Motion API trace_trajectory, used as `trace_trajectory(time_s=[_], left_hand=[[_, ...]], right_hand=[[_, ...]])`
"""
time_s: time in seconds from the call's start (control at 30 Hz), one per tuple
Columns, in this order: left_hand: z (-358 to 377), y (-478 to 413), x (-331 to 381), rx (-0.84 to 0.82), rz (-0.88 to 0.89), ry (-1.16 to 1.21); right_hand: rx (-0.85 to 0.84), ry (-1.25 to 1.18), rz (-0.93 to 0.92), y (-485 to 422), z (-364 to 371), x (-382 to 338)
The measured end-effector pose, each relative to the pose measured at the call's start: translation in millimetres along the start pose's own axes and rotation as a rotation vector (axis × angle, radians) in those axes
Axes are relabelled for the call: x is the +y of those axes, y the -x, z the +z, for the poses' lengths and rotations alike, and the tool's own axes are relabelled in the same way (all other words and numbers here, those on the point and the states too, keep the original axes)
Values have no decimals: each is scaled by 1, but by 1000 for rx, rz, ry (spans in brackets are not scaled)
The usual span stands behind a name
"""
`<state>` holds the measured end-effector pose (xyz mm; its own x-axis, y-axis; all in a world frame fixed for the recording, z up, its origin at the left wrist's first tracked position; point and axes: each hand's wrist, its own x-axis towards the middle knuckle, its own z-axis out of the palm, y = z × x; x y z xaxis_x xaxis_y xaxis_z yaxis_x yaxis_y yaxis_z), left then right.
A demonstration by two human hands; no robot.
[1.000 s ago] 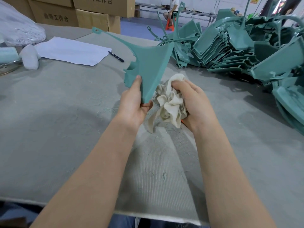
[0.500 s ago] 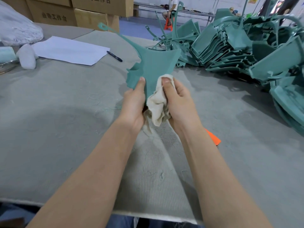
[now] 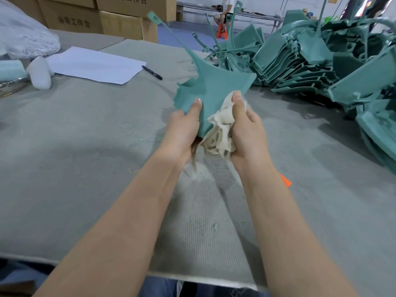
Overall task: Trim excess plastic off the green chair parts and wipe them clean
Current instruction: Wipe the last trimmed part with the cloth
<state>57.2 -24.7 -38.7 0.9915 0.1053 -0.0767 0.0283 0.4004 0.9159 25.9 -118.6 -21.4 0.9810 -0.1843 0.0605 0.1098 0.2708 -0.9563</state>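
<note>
I hold a green chair part [image 3: 214,86] upright above the grey table [image 3: 85,146]; its thin arm rises toward the upper left. My left hand [image 3: 184,129] grips the part's lower edge, thumb on its near face. My right hand [image 3: 246,129] grips a crumpled cream cloth [image 3: 220,129] and presses it with the thumb against the part's right side. A large heap of green chair parts [image 3: 310,61] lies at the back right.
White paper [image 3: 94,65] and a black pen [image 3: 152,72] lie at the back left beside a white lump [image 3: 40,72]. An orange tool [image 3: 285,181] peeks from under my right forearm. Cardboard boxes [image 3: 90,16] stand behind. The table edge [image 3: 192,277] is near me.
My right hand brought the cloth from beside the part onto its face and slid it upward. The part tilted a little to the right. The orange tool came into view.
</note>
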Motion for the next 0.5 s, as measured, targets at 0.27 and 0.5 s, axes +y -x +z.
trace_trajectory(time_s=[0.27,0.5], left_hand=[[3,4,-3,-57,-54,-218],[3,0,-4,57,22,-190]], right_hand=[[137,-136,-43,-11,-28,-10],[147,-117,-53,-9,-5,6]])
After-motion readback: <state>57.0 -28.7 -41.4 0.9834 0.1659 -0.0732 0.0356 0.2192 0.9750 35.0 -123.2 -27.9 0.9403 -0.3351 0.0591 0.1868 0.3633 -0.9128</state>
